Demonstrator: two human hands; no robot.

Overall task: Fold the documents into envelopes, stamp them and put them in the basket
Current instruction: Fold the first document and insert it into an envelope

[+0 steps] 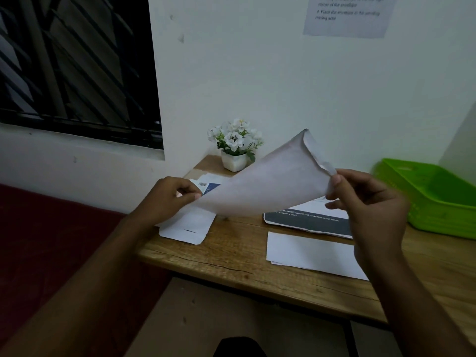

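Observation:
A white document sheet (268, 184) is held up above the wooden desk (231, 256), its blank back facing me and its top corner curling over. My left hand (170, 194) pinches its lower left corner. My right hand (365, 202) pinches its right edge. Under the sheet lies a printed document (309, 222) with a dark band. White envelopes (309, 251) lie near the front edge, below my right hand. More papers (188, 225) lie at the desk's left end. The green basket (435, 199) stands at the right.
A small white pot of white flowers (235, 145) stands at the back of the desk against the wall. An instruction sheet (347, 14) hangs on the wall above. A barred window (77, 68) is at the left, a dark red surface (51, 240) below it.

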